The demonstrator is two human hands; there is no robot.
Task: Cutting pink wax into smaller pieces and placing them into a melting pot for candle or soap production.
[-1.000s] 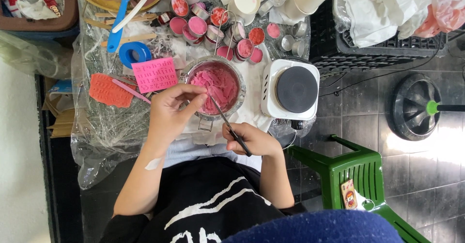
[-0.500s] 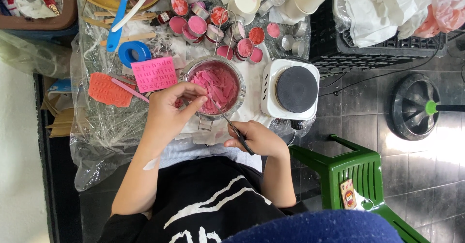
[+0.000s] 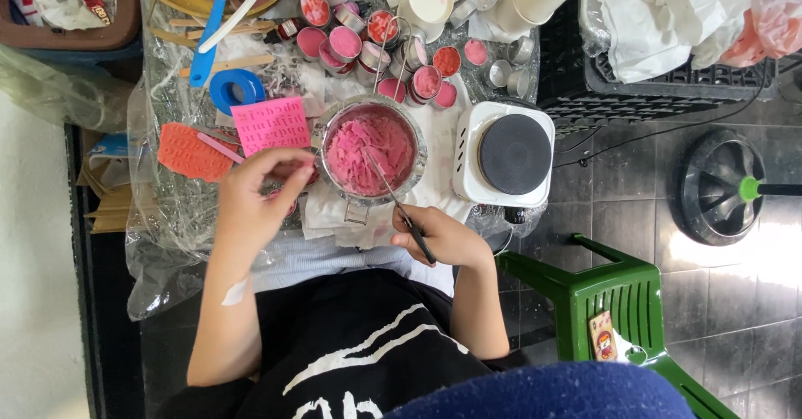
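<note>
Metal pot (image 3: 370, 150) of pink flakes, frame centre beside the white hotplate (image 3: 506, 155): right hand (image 3: 443, 235), closed on thin stirring rod (image 3: 398, 206), has re-dipped it; left hand (image 3: 255, 189) now pinches something small, unidentifiable, off the rim.

Pot at mid-bench, hands at the near edge.

Pot (image 3: 370, 150) mid-bench, on a cloth (image 3: 434, 187); hot plate (image 3: 507, 154) just right of it at the right edge. Stamp sheet (image 3: 270, 124) left of the pot, tape roll (image 3: 236, 90) behind that. Small tins (image 3: 393, 51) clustered behind the pot. Left hand (image 3: 251, 198) near-left of the pot; right hand (image 3: 443, 235) at the near edge, tool (image 3: 399, 206) reaching into the pot.
</note>
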